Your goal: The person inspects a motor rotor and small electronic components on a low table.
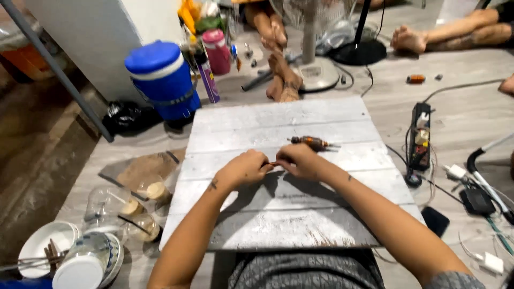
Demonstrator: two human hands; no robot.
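Head view looks down on a grey wooden board (pixel 278 176) laid across the person's lap, with both hands meeting near its middle. Left hand (pixel 243 168) and right hand (pixel 300 160) each pinch one end of a small reddish-brown piece (pixel 273 164), thin and mostly hidden between the fingertips, so its exact kind cannot be told. Both hands are closed almost fully, fingers curled in tight with only that sliver showing in the gap. Just beyond the right hand, a motor armature (pixel 313 142) with copper-coloured windings lies on the board, near the knuckles but not touching them. Work this fine seems to go best with wrists resting on the board for steadiness, fingertips close to the piece's ends, and light pressure so it neither bends nor slips. A blue water jug (pixel 163 80) stands off the board's far left corner, a power strip (pixel 420 136) to its right.
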